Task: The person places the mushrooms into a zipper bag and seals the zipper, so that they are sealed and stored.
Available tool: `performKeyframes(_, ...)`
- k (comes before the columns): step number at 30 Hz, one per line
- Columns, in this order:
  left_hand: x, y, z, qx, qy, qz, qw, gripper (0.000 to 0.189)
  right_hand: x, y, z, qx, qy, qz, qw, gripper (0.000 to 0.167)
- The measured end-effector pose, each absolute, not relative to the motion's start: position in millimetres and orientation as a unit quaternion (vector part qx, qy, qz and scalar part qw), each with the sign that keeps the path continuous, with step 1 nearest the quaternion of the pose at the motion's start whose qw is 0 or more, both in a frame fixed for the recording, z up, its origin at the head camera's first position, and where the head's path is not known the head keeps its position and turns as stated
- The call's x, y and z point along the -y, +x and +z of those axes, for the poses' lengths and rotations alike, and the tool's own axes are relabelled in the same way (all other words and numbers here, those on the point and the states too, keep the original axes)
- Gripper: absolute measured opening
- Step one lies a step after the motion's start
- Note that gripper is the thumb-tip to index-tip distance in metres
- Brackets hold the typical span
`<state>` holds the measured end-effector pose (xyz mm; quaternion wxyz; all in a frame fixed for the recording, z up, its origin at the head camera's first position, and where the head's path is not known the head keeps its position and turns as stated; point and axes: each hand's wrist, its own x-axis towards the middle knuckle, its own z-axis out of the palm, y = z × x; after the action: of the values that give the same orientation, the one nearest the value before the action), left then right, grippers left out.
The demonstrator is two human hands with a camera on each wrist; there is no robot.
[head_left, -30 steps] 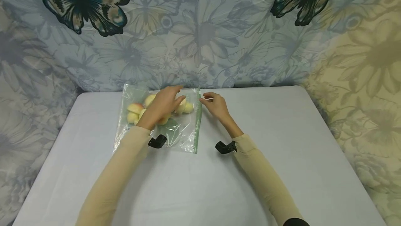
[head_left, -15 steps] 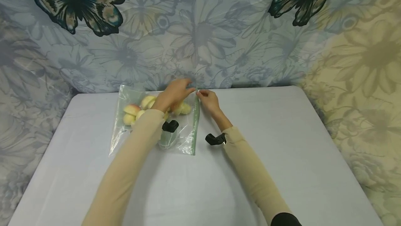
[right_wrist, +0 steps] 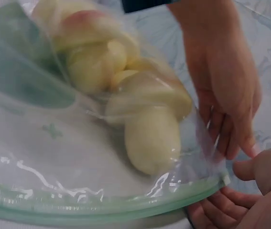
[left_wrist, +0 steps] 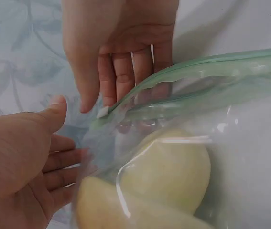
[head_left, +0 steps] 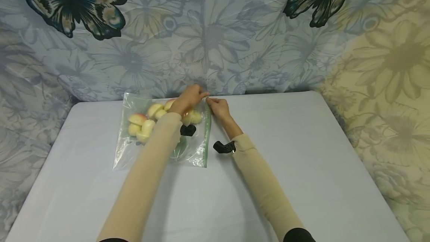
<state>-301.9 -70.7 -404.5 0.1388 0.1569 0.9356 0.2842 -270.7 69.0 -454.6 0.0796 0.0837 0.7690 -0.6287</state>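
A clear zip bag (head_left: pixel 195 145) with a green zip strip lies flat on the white table. Inside are several pale yellow, mushroom-shaped pieces (head_left: pixel 137 119), some tinged red. My left hand (head_left: pixel 189 98) reaches over the bag to its far zip corner. Its fingers pass behind the plastic edge there, thumb raised apart. Facing it, my right hand (head_left: pixel 219 109) is at the same corner, fingers under the zip edge and partly seen through the plastic. In the left wrist view its thumb is beside a small white zip slider (left_wrist: pixel 103 112), with a gap between thumb and fingers.
The white table (head_left: pixel 285 160) extends to both sides and toward me. Directly behind its far edge hangs a patterned cloth (head_left: pixel 215 37) with flowers and butterflies. Each wrist carries a small black camera, one seen on the right wrist camera mount (head_left: pixel 223 147).
My left hand has moved right and away from me, from over the bag to its zip corner. My right hand has come slightly left and farther to the same corner.
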Motion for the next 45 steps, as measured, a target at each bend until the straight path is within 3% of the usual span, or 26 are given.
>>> performKeyframes(5,70,-305,-411,-0.929,0.145,0.315,0.133,0.039,-70,-272,-455,-0.712,0.110,-0.684,0.112,0.041)
performKeyframes(15,73,-316,-423,-0.912,0.141,0.367,0.118,0.034,-66,-271,-455,-0.693,0.129,-0.704,0.087,0.037)
performKeyframes(28,73,-320,-416,-0.899,0.150,0.393,0.125,0.022,-70,-269,-458,-0.670,0.112,-0.728,0.091,0.033)
performKeyframes(45,66,-323,-419,-0.909,0.125,0.382,0.109,0.020,-76,-261,-461,-0.687,0.104,-0.711,0.113,0.030)
